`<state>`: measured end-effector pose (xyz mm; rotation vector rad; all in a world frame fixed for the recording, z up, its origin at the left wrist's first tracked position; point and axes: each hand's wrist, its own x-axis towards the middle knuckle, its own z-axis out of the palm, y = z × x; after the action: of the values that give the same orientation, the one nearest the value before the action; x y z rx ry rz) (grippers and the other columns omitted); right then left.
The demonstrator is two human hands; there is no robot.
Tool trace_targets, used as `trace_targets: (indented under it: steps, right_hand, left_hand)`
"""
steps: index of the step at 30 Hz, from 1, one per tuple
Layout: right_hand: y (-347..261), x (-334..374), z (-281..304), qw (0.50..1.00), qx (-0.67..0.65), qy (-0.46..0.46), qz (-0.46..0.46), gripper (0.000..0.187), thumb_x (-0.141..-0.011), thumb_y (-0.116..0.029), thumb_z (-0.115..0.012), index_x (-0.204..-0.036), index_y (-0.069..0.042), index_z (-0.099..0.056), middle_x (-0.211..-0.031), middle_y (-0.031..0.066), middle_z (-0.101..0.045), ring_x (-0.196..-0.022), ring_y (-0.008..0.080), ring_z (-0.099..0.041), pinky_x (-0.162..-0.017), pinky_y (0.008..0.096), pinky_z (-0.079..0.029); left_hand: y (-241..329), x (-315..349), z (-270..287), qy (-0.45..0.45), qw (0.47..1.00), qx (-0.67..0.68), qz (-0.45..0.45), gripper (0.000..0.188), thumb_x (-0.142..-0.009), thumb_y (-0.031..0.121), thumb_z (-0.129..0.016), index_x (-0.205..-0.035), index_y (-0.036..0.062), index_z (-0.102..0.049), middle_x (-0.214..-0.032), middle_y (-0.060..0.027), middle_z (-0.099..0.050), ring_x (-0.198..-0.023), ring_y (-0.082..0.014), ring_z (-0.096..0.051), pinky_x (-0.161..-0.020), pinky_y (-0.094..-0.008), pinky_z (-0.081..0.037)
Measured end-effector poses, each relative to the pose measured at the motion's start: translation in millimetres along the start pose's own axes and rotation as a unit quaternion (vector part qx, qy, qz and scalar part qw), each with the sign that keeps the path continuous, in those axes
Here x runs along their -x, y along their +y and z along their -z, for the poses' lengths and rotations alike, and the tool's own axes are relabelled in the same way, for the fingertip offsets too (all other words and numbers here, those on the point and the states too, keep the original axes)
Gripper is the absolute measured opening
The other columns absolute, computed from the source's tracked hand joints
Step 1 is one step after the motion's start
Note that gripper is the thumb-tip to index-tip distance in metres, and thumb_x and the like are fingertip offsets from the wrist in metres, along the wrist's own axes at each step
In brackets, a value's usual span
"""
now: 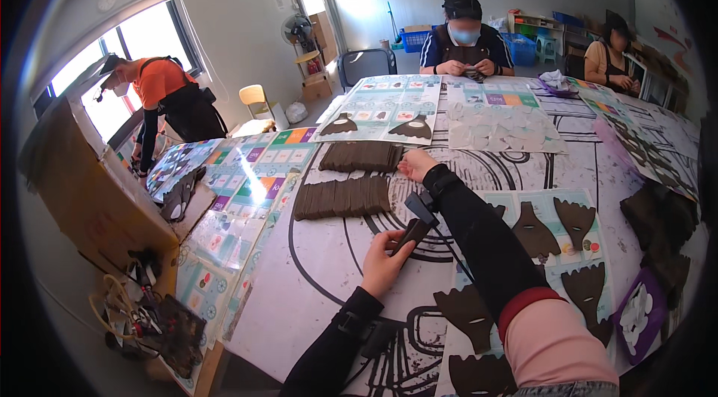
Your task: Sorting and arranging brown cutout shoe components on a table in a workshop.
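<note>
My left hand (384, 261) is closed around a dark brown, flat piece (408, 237), held tilted above the table. My right hand (416, 164) reaches farther forward, its fingers curled at the right end of the far row of stacked dark brown pieces (359, 157). Whatever lies between those fingertips is too small to make out. A nearer row of similar pieces (342, 198) stands just in front of it. Flared dark brown cut pieces with scalloped edges and a slot (534, 230) lie on a printed sheet beneath and beside my right forearm.
A purple tray of white pieces (642, 315) sits at the right. Clear shapes cover a sheet (505, 128) ahead. A big cardboard box (90, 180) and a tangle of tools and cables (153, 307) are at left. One person sits across, another at far right; a third bends at left.
</note>
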<state>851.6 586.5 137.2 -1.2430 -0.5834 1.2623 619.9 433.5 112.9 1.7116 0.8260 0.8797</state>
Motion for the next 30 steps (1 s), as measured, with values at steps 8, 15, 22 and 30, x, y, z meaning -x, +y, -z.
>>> trace_targets:
  steps: [8, 15, 22, 30]
  right_hand:
    - [20.1, -68.4, 40.9, 0.821, 0.517, -0.062, 0.235, 0.029, -0.082, 0.002, -0.042, -0.107, 0.003, -0.056, -0.08, 0.0068, -0.053, -0.066, 0.016, -0.051, -0.054, 0.0268, -0.043]
    - [19.0, -41.6, 12.3, 0.879, 0.404, -0.009, 0.252, 0.041, -0.078, -0.001, -0.053, -0.118, 0.005, -0.053, -0.103, 0.0159, -0.062, -0.09, 0.0236, -0.06, -0.077, 0.0317, -0.048]
    - [14.7, -15.0, -6.4, 0.779, 0.556, 0.014, 0.288, 0.053, -0.071, -0.012, -0.066, -0.12, 0.003, -0.052, -0.106, 0.0197, -0.062, -0.097, 0.0278, -0.061, -0.083, 0.0345, -0.048]
    - [-17.7, -1.7, 32.6, 0.803, 0.547, -0.036, 0.235, 0.033, -0.079, -0.013, -0.055, -0.107, 0.003, -0.058, -0.098, 0.0181, -0.065, -0.083, 0.0283, -0.064, -0.071, 0.0357, -0.052]
  left_hand:
    - [6.1, -3.9, -12.4, -0.007, 1.0, -0.018, -0.021, 0.033, -0.08, 0.022, -0.07, -0.105, 0.0033, -0.059, -0.098, -0.0057, -0.058, -0.082, -0.0148, -0.06, -0.071, -0.0272, -0.046]
    - [9.3, -0.2, -6.9, 0.004, 0.998, -0.041, -0.036, 0.032, -0.08, 0.02, -0.07, -0.105, 0.0025, -0.059, -0.091, -0.0018, -0.061, -0.077, -0.0091, -0.056, -0.069, -0.0237, -0.044]
    - [7.1, 2.8, -0.4, 0.013, 0.995, -0.083, -0.047, 0.031, -0.081, 0.02, -0.069, -0.105, 0.0031, -0.059, -0.092, -0.0025, -0.06, -0.08, -0.01, -0.056, -0.07, -0.024, -0.044]
    - [1.3, -6.6, -6.7, -0.001, 0.997, 0.081, 0.013, 0.033, -0.085, 0.018, -0.067, -0.11, 0.0005, -0.055, -0.095, -0.0036, -0.06, -0.083, -0.0072, -0.055, -0.073, -0.0205, -0.044]
